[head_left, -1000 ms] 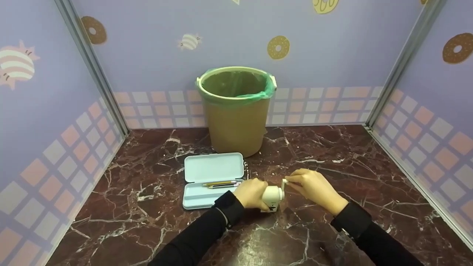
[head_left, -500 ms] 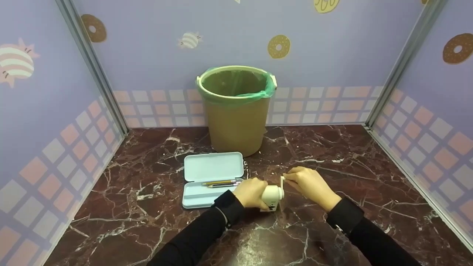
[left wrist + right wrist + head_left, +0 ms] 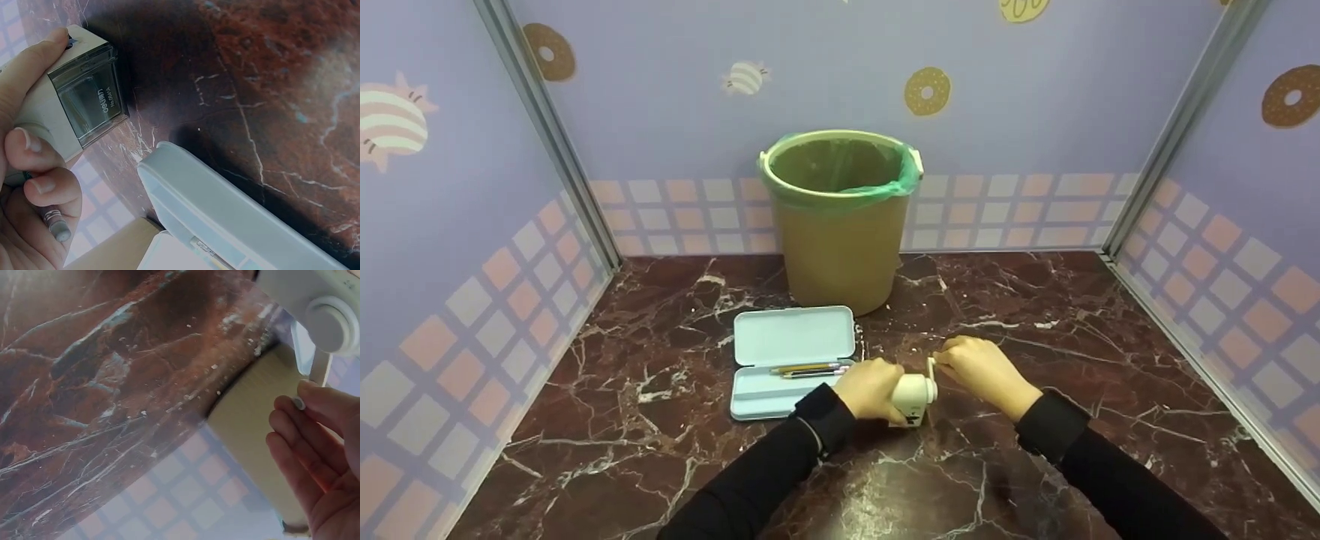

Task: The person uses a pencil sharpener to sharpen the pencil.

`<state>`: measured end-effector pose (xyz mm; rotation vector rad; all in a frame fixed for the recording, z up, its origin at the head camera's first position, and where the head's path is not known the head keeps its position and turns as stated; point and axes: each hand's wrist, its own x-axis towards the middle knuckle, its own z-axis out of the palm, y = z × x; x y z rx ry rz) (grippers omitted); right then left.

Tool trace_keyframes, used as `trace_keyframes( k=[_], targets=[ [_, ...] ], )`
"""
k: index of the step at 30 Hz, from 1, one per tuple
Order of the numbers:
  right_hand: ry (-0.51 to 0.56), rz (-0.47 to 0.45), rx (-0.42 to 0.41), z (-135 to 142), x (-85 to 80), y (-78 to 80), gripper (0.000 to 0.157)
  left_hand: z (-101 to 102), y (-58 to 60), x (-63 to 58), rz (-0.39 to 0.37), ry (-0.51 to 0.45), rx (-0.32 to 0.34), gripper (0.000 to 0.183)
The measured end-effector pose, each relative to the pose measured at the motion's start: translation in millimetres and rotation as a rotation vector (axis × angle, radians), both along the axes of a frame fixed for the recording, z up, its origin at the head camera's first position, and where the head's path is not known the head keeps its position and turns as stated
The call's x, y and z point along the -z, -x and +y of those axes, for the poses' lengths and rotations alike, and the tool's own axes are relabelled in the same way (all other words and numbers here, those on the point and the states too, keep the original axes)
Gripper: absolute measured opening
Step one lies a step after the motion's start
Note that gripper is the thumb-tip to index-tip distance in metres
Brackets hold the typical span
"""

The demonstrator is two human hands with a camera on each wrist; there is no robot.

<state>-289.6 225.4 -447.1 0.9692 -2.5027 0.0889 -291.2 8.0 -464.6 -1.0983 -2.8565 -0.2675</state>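
My left hand [image 3: 870, 390] grips a white crank pencil sharpener [image 3: 911, 397] on the table. In the left wrist view, the sharpener's clear shavings drawer [image 3: 93, 93] faces the camera, and a pencil's eraser end [image 3: 58, 229] pokes out from under the curled fingers. The rest of that pencil is hidden by the hand. On the sharpener's right side, my right hand [image 3: 979, 371] pinches the knob of the crank [image 3: 319, 368] between thumb and forefinger, the crank standing upward in the head view. Left of the sharpener lies an open light blue pencil case [image 3: 793, 337] with several pencils [image 3: 810, 370] inside.
Behind the pencil case stands a tall tan bin [image 3: 840, 247] with a green liner [image 3: 885, 191]. Small pale crumbs dot the dark marble table [image 3: 660, 465] between bin and sharpener. Patterned panels [image 3: 675, 112] enclose the back and both sides.
My right hand has shifted slightly left with the crank knob in its fingers. The left hand keeps its grip on the sharpener, which stays in place.
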Motion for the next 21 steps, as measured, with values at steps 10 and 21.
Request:
trace_keyframes(
  k=[10, 21],
  targets=[
    [-0.064, -0.113, -0.037, -2, 29.9, -2.9, 0.019, -2, -1.0, 0.4, 0.029, -0.008, -0.017, 0.046],
    [-0.019, -0.161, -0.087, 6, 37.7, -17.3, 0.014, 0, -2.8, -1.4, 0.032, -0.020, -0.037, 0.047]
  ],
)
